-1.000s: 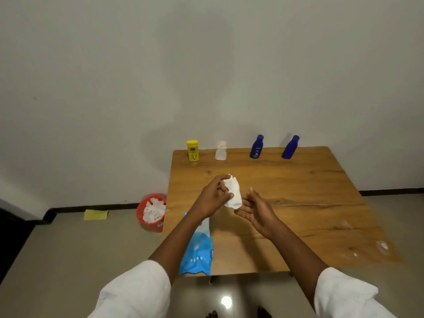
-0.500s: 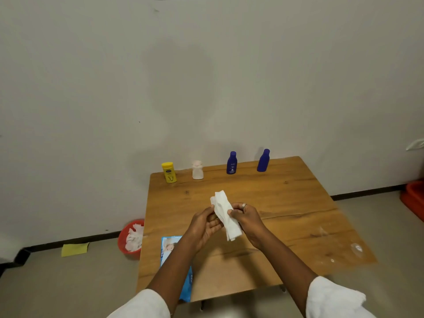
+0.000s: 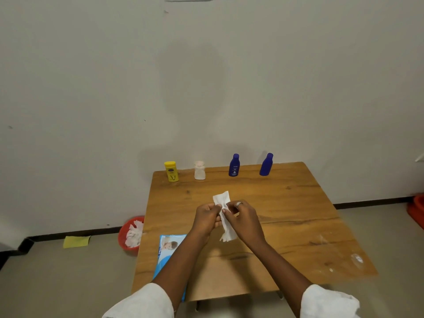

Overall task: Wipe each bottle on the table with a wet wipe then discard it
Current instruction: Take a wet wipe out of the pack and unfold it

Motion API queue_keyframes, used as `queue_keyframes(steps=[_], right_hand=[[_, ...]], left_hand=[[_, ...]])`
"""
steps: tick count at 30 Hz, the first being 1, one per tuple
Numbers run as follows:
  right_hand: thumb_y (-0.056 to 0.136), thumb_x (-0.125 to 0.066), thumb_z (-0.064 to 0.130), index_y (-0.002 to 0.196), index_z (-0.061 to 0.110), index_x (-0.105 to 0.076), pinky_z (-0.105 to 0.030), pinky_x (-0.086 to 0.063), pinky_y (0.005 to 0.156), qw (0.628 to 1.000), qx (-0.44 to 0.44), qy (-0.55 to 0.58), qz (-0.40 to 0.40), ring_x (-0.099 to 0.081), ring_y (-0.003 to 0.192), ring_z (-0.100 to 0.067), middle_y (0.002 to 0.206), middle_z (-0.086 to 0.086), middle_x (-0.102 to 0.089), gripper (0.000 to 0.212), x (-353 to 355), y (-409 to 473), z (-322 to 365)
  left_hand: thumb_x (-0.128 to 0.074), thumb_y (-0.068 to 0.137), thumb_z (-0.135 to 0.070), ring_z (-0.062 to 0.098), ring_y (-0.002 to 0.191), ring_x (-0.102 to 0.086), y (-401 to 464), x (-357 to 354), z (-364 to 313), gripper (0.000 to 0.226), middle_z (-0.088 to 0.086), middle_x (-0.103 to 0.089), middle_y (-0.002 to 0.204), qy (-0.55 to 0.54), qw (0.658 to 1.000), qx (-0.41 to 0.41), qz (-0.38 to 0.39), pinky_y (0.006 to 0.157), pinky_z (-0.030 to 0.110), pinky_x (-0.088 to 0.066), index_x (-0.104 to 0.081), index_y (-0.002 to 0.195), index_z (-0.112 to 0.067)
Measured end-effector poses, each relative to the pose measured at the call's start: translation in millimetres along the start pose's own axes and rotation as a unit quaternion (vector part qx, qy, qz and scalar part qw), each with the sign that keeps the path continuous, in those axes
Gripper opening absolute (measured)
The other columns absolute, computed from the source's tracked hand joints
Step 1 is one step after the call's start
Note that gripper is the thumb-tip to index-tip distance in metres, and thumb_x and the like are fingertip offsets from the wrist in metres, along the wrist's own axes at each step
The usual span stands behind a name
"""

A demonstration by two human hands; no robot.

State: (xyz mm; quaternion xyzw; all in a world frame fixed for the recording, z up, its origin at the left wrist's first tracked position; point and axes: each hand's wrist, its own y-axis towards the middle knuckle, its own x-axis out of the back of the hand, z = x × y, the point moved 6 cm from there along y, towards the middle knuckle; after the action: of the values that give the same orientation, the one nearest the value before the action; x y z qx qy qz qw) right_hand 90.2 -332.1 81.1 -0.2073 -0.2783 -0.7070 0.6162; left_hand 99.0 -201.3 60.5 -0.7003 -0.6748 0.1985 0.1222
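Note:
Both hands hold a white wet wipe (image 3: pixel 222 199) above the middle of the wooden table (image 3: pixel 286 203). My left hand (image 3: pixel 206 218) pinches its left edge and my right hand (image 3: pixel 243 218) pinches its right edge. The wipe stands upright between them, its lower end hanging below the fingers. Along the table's far edge stand a yellow bottle (image 3: pixel 171 171), a white bottle (image 3: pixel 199 170), a blue bottle (image 3: pixel 234 165) and a second blue bottle (image 3: pixel 266 164).
A blue wet-wipe pack (image 3: pixel 167 251) lies at the table's front left, partly under my left forearm. On the floor left of the table sits a red bin (image 3: pixel 125 235) holding used wipes, with a yellow cloth (image 3: pixel 76 241) beside it. A red object (image 3: pixel 416 210) is at the right edge.
My right hand has come up from open beside the wipe and taken hold of it. The wipe now stretches taller between both hands. The view has tilted up and shifted.

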Motion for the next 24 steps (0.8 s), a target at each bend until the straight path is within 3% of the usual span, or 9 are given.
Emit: queue_keyframes(steps=[3, 6, 9, 13, 17, 20, 24], right_hand=[[0.086, -0.066, 0.033, 0.099, 0.018, -0.069, -0.024, -0.055, 0.071, 1.0, -0.018, 0.001, -0.022, -0.061, 0.084, -0.006, 0.094, 0.006, -0.064, 0.02, -0.4, 1.9, -0.6], [0.087, -0.066, 0.02, 0.089, 0.013, -0.07, -0.018, -0.051, 0.067, 1.0, 0.001, -0.013, -0.018, -0.061, 0.079, -0.006, 0.088, 0.002, -0.066, 0.008, -1.2, 4.7, 2.6], [0.088, -0.063, 0.013, 0.086, 0.012, -0.069, -0.019, -0.052, 0.068, 0.996, -0.061, 0.065, -0.007, -0.064, 0.078, -0.009, 0.085, 0.002, -0.068, 0.006, 0.4, 12.0, -2.3], [0.093, -0.059, 0.021, 0.094, 0.007, -0.065, -0.036, -0.061, 0.077, 0.936, -0.2, 0.281, 0.068, -0.07, 0.091, -0.02, 0.097, -0.004, -0.071, 0.015, 8.5, 17.9, -3.1], [0.094, -0.059, 0.022, 0.105, 0.004, -0.06, -0.047, -0.059, 0.084, 0.877, -0.209, 0.412, 0.127, -0.07, 0.098, -0.026, 0.106, -0.007, -0.071, 0.021, 19.6, 18.4, 6.7], [0.094, -0.058, 0.026, 0.104, 0.006, -0.059, -0.043, -0.059, 0.081, 0.901, -0.226, 0.344, 0.136, -0.07, 0.096, -0.026, 0.107, -0.009, -0.07, 0.022, 17.3, 15.3, -1.1], [0.094, -0.056, 0.025, 0.104, 0.006, -0.061, -0.039, -0.057, 0.072, 0.903, -0.247, 0.317, 0.151, -0.07, 0.093, -0.029, 0.109, -0.016, -0.07, 0.022, 10.3, 5.5, -11.3]], left_hand=[[-0.049, 0.098, -0.01, 0.006, 0.049, -0.059, -1.6, -2.0, -5.5, 0.023, 0.0, -0.061, 0.058, 0.025, 0.999, -0.02, -0.01, 0.061, 0.026, -0.054, -0.066, 0.083, -0.005], [-0.049, 0.097, -0.01, 0.01, 0.058, -0.064, -3.1, 3.4, -8.2, 0.023, 0.002, -0.066, 0.064, 0.035, 0.999, -0.026, -0.025, 0.062, 0.026, -0.055, -0.068, 0.083, -0.006], [-0.051, 0.097, -0.012, 0.02, 0.078, -0.07, -0.2, 10.2, -11.3, 0.021, 0.013, -0.072, 0.09, 0.038, 0.999, -0.024, -0.026, 0.072, 0.031, -0.058, -0.068, 0.099, -0.001], [-0.05, 0.097, -0.016, 0.028, 0.101, -0.069, 1.7, 29.3, -25.5, 0.024, 0.015, -0.07, 0.113, 0.018, 0.998, -0.019, -0.049, 0.084, 0.039, -0.059, -0.063, 0.113, -0.005], [-0.051, 0.098, -0.026, 0.033, 0.109, -0.067, -3.7, 31.0, -34.5, 0.029, 0.018, -0.068, 0.119, -0.177, 0.98, 0.02, 0.087, 0.09, 0.053, -0.055, -0.058, 0.121, -0.008], [-0.062, 0.093, -0.024, 0.036, 0.118, -0.062, -4.9, 25.1, -18.8, 0.04, 0.021, -0.064, 0.126, -0.174, 0.973, 0.071, 0.135, 0.1, 0.06, -0.046, -0.054, 0.128, -0.005], [-0.07, 0.085, -0.009, 0.036, 0.109, -0.067, -3.9, 25.9, -1.3, 0.045, 0.023, -0.07, 0.115, -0.107, 0.987, 0.088, 0.082, 0.097, 0.058, -0.05, -0.056, 0.125, 0.007]])
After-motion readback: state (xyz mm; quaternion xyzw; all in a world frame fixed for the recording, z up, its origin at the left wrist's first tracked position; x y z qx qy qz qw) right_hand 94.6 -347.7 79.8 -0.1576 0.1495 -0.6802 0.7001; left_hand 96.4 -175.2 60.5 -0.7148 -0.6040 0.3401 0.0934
